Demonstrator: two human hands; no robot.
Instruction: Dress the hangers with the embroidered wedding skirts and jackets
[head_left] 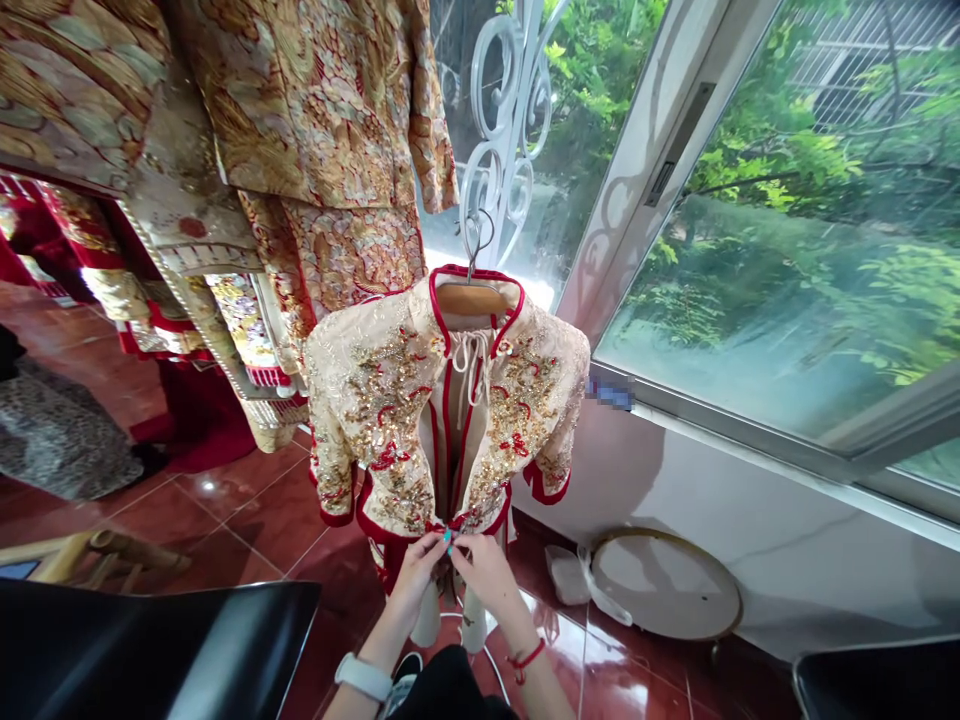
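Observation:
An embroidered cream jacket (pixel 390 400) with red trim and gold sequins hangs on a wooden hanger (pixel 471 299). Its front parts in the middle and meets at the bottom hem. There my left hand (pixel 421 562) and my right hand (pixel 480 567) come together, fingertips pinched on the front edges of the jacket. The exact fastening between the fingers is too small to make out. A thin cream cord (pixel 471 358) is tied in a bow below the collar.
Several gold and red embroidered garments (pixel 322 130) hang at the left. A white scrolled metal rack (pixel 499 110) stands by the window (pixel 787 230). On the floor, a round board (pixel 667 585) leans near the wall beside a plastic bag (pixel 568 575). Black glossy furniture (pixel 165 640) is at lower left.

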